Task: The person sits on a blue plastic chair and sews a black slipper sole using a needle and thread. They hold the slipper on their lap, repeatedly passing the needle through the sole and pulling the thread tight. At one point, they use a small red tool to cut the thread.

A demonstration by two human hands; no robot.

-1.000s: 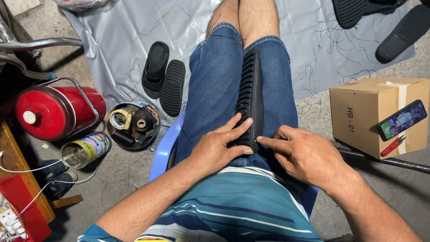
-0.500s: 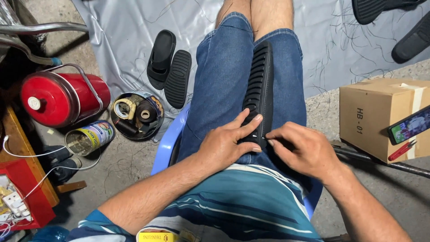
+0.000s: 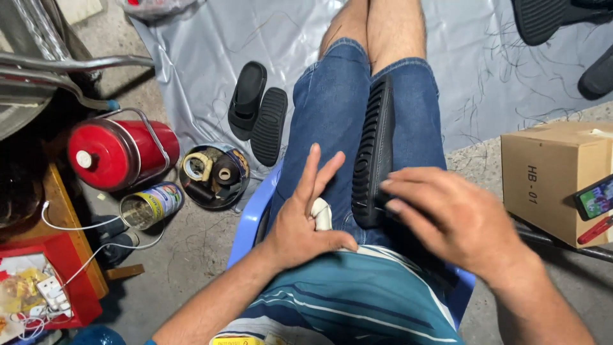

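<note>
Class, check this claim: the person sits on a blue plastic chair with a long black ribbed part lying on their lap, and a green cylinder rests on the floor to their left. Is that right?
Not quite. The cylinder on the floor is red, not green, as the head view shows. The rest holds: a blue plastic chair, and the long black ribbed part lies on the lap.

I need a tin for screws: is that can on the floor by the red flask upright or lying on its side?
On its side. The can lies on the floor beside the red flask, its open mouth facing left.

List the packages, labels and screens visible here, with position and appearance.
Cardboard box: far right on the floor, brown, dark print on its side.
Phone: leaning on the box, lit colourful screen.
Tin can: left floor, lying down, yellow-blue label.
</note>
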